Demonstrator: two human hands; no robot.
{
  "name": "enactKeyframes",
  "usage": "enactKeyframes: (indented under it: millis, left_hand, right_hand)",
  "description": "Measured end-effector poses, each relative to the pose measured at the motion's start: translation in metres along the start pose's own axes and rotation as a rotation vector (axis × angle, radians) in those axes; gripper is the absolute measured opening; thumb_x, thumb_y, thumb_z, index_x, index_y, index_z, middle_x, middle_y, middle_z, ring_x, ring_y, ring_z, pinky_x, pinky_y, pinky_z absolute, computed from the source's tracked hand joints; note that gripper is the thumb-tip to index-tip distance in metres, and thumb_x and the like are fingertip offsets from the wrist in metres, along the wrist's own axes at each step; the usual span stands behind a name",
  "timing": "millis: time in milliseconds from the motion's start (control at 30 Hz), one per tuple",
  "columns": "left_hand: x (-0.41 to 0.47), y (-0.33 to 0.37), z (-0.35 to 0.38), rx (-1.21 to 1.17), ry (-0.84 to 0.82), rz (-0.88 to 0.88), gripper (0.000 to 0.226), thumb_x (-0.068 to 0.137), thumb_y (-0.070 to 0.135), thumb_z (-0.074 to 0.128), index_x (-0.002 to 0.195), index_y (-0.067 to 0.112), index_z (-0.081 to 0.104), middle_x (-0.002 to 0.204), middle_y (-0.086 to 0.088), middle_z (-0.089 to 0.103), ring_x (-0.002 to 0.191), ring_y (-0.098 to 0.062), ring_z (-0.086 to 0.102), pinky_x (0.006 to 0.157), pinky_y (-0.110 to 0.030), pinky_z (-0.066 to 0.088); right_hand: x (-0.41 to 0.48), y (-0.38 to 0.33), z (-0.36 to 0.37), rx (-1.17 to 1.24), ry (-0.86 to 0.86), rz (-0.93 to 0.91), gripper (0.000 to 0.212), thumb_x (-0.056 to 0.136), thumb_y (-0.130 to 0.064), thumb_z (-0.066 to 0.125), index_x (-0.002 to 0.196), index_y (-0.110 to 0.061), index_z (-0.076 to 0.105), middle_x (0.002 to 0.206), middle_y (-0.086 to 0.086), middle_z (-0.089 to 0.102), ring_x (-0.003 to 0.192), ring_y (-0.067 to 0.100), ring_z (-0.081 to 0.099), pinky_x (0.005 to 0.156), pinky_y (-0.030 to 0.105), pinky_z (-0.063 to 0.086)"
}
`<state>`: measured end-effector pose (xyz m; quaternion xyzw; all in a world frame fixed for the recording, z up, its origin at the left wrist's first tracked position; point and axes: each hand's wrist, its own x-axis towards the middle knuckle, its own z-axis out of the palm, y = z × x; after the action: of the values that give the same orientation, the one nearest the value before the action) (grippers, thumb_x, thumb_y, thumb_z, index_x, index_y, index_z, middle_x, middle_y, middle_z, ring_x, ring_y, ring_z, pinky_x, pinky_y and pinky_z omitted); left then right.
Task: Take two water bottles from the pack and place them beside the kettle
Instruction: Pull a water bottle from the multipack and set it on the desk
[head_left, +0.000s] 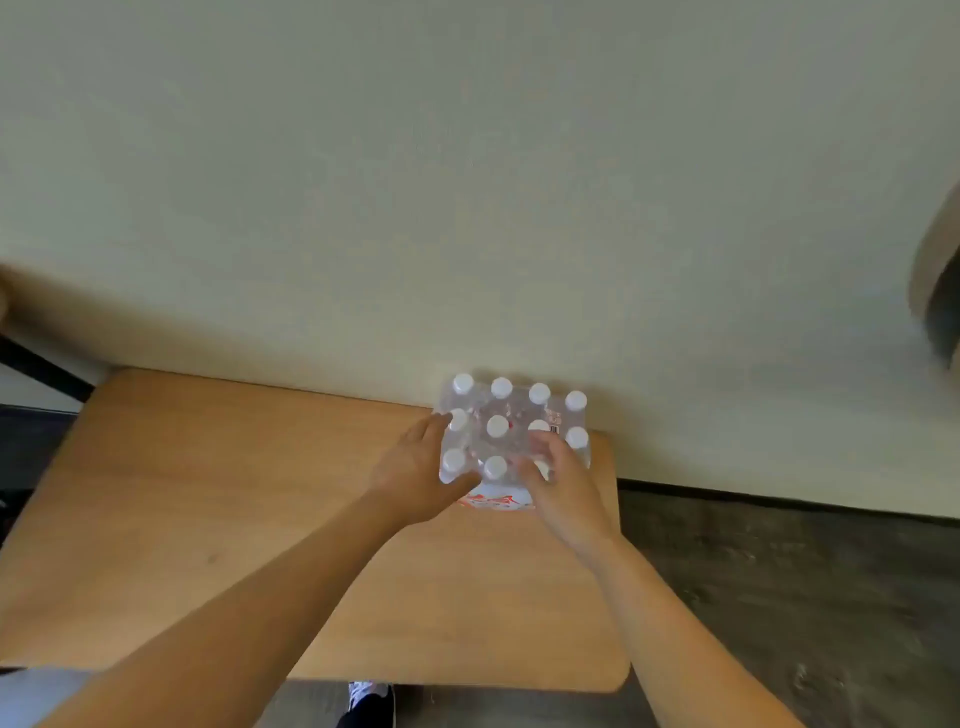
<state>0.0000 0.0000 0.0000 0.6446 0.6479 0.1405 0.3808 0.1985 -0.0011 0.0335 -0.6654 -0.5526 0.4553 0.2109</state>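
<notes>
From the head camera, a shrink-wrapped pack (511, 434) of water bottles stands at the far right corner of a light wooden table (218, 519), its back edge against the pale wall (467, 182). The clear film holds upright bottles in rows, each with a white cap (497, 426); about ten caps show, and the near right ones are hidden by a hand. Red print shows low on the pack's near side.

The left hand (415, 480) lies against the pack's near left side, fingers spread along the film and thumb under the near edge. The right hand (558, 480) rests on the pack's near right top, fingers curled over the caps there; whether it grips a single bottle I cannot tell. The hands are apart, both touching the pack.

A shoe (370, 701) shows below the table's near edge on the dark floor (779, 597).
</notes>
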Motion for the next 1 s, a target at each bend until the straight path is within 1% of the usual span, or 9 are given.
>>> enactKeyframes:
  millis: [133,267,333,433,500,600,767,867,1000]
  left_hand:
    - [0.039,-0.008,0.027,0.169,-0.095,-0.007,0.131,0.067,0.071,0.075,0.159,0.021,-0.004,0.169,0.0,-0.006,0.155,-0.017,-0.005,0.124,-0.039,0.014]
    - [0.063,-0.018,0.057,0.252,-0.071,-0.019,0.148,0.057,0.083,0.07,0.153,0.022,-0.026,0.165,0.0,-0.026,0.151,-0.015,-0.023,0.126,-0.039,0.009]
    - [0.068,-0.02,0.068,0.259,-0.024,-0.011,0.15,0.055,0.087,0.067,0.145,0.023,-0.035,0.162,0.0,-0.033,0.149,-0.015,-0.028,0.126,-0.039,0.008]
    - [0.069,-0.022,0.081,0.263,0.058,0.009,0.147,0.053,0.092,0.06,0.135,0.028,-0.044,0.159,0.002,-0.037,0.149,-0.014,-0.028,0.126,-0.039,0.008]
    - [0.069,-0.024,0.086,0.254,0.121,0.024,0.145,0.051,0.095,0.052,0.139,0.028,-0.041,0.159,0.003,-0.035,0.149,-0.011,-0.026,0.126,-0.038,0.011]
    - [0.07,-0.027,0.09,0.233,0.183,0.058,0.147,0.047,0.097,0.046,0.153,0.021,-0.022,0.165,0.0,-0.025,0.153,-0.012,-0.014,0.125,-0.036,0.018]
    - [0.073,-0.033,0.102,0.27,0.296,0.096,0.147,0.048,0.097,0.048,0.159,0.01,0.008,0.169,-0.009,0.001,0.153,-0.021,0.017,0.117,-0.038,0.035]
    - [0.075,-0.036,0.106,0.277,0.331,0.108,0.146,0.049,0.096,0.057,0.158,0.009,0.014,0.168,-0.011,0.007,0.148,-0.024,0.032,0.108,-0.037,0.043]
    - [0.077,-0.037,0.108,0.295,0.353,0.116,0.144,0.049,0.096,0.057,0.158,0.011,0.014,0.168,-0.01,0.009,0.145,-0.024,0.038,0.101,-0.036,0.048]
  right_hand:
    - [0.046,0.009,0.009,-0.14,-0.026,-0.122,0.037,0.097,-0.026,0.055,0.134,-0.022,0.051,0.125,-0.018,0.053,0.115,-0.005,0.046,0.087,0.008,0.034]
    - [0.08,0.021,0.018,-0.27,-0.07,-0.228,0.034,0.096,-0.025,0.056,0.13,-0.023,0.053,0.12,-0.018,0.054,0.1,-0.023,0.042,0.083,-0.003,0.029]
    - [0.092,0.027,0.022,-0.324,-0.114,-0.271,0.034,0.096,-0.027,0.055,0.13,-0.024,0.052,0.122,-0.016,0.055,0.099,-0.018,0.043,0.081,-0.002,0.03]
    - [0.106,0.034,0.027,-0.392,-0.193,-0.309,0.036,0.097,-0.029,0.053,0.133,-0.026,0.048,0.133,-0.01,0.053,0.111,0.0,0.048,0.081,0.013,0.032]
    - [0.114,0.038,0.032,-0.425,-0.264,-0.328,0.036,0.098,-0.028,0.051,0.134,-0.025,0.047,0.138,-0.005,0.05,0.116,0.009,0.049,0.082,0.021,0.033]
    - [0.125,0.043,0.038,-0.468,-0.314,-0.343,0.036,0.1,-0.021,0.047,0.135,-0.016,0.048,0.139,0.003,0.049,0.12,0.019,0.049,0.086,0.025,0.036]
    - [0.14,0.053,0.046,-0.475,-0.28,-0.345,0.029,0.095,-0.018,0.057,0.123,-0.013,0.058,0.125,0.002,0.06,0.115,0.019,0.052,0.084,0.022,0.035]
    - [0.14,0.056,0.047,-0.435,-0.222,-0.334,0.024,0.091,-0.014,0.059,0.115,-0.013,0.063,0.115,0.002,0.066,0.105,0.019,0.058,0.076,0.022,0.035]
    - [0.136,0.058,0.047,-0.402,-0.186,-0.348,0.019,0.091,-0.015,0.06,0.11,-0.014,0.063,0.11,0.001,0.067,0.099,0.018,0.059,0.072,0.022,0.034]
